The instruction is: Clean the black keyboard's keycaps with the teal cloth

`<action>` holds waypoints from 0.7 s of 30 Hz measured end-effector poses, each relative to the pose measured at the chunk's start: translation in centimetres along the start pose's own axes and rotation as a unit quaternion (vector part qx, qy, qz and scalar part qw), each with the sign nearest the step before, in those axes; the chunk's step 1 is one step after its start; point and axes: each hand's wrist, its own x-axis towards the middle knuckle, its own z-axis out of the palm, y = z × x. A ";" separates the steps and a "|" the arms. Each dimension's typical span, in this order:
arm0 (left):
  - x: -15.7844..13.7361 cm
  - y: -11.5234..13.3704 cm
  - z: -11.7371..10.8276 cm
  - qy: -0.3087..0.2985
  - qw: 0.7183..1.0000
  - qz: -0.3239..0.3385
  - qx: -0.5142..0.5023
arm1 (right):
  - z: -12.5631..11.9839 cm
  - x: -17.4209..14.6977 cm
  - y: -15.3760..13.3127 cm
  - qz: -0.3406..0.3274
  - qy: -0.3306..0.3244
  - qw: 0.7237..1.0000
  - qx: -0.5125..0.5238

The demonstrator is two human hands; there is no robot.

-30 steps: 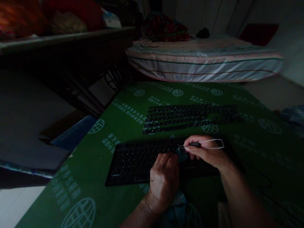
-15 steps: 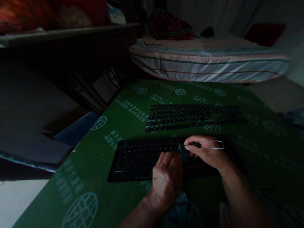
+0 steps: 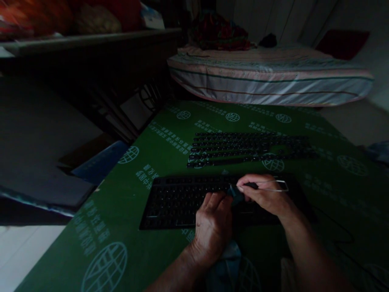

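Clock positions from view centre. Left hand [image 3: 213, 227] at 5 o'clock, right hand [image 3: 269, 194] at 4: two in all. Wire-ended tool [image 3: 251, 185]: one, at 4. Keyboard base [image 3: 176, 200]: one, at 5. Keycap rows [image 3: 231, 144]: six, at 3. Bed [image 3: 270, 85]: one, at 2.

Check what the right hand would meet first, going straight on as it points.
Probably the teal cloth, bunched just ahead of the right hand, over the black keyboard; depth is unclear; hand and cloth may touch.

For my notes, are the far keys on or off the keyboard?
Off: the keys lie in rows on the green table, beyond the keyboard, with table showing between.
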 end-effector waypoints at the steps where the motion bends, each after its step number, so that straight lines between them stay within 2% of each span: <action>1: 0.0 0.0 0.0 -0.001 1.000 -0.001 -0.006 | 0.0 0.0 0.0 0.001 0.000 1.000 0.002; 11: 0.1 0.0 0.0 -0.004 1.000 -0.004 -0.008 | -0.1 0.1 0.1 -0.007 0.009 1.000 0.003; 16: 0.0 0.0 0.0 -0.013 1.000 0.000 -0.011 | -0.1 0.0 -0.1 0.010 -0.006 1.000 0.004; 21: 0.0 0.1 0.1 -0.010 1.000 -0.010 -0.016 | -0.2 0.0 -0.2 -0.013 0.005 1.000 0.003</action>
